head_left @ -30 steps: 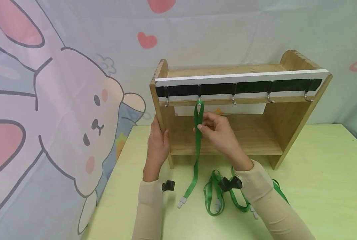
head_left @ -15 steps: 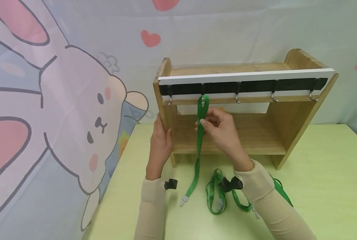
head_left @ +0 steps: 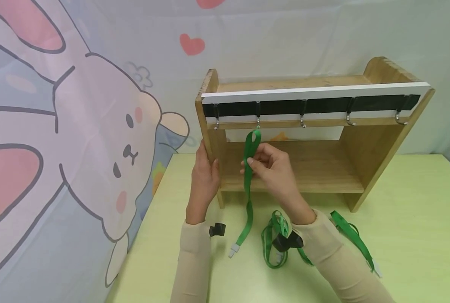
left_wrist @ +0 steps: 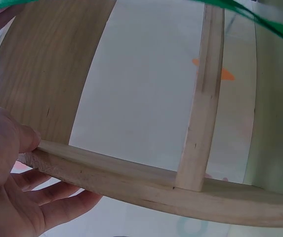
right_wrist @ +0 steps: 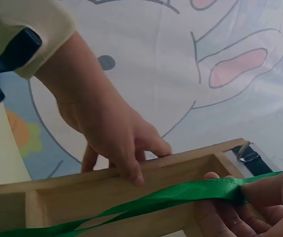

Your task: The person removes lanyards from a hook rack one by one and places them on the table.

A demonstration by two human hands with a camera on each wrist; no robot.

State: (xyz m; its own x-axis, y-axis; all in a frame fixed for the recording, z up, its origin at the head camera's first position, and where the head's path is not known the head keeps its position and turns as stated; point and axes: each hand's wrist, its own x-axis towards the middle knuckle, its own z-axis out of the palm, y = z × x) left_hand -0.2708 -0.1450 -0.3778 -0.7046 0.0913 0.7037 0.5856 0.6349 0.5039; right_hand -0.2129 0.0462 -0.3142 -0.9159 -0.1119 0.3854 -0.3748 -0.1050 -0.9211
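Note:
My right hand [head_left: 277,171] pinches a green lanyard [head_left: 249,189] between thumb and fingers, a little below its looped top. That loop stands just under the second hook [head_left: 258,122] from the left, apparently apart from it. The lanyard's tail hangs down to a pale plastic clip [head_left: 234,249]. My left hand [head_left: 205,181] grips the left side panel of a wooden shelf [head_left: 316,158]. In the left wrist view the thumb lies on one face of the panel edge [left_wrist: 131,170] and the fingers on the other. In the right wrist view, the lanyard [right_wrist: 166,195] stretches across the shelf.
A black strip [head_left: 281,108] with several metal hooks runs along the shelf's top front. Another green lanyard [head_left: 267,248] lies coiled on the table [head_left: 410,198], partly behind the right wrist, and one [head_left: 355,240] lies to the right. A printed cloth [head_left: 285,42] hangs behind.
Half a second ago the lanyard's loop was up at the second hook, its tip showing within the loop. Now the right hand and loop sit slightly lower. The left hand keeps its grip; the view shifted slightly.

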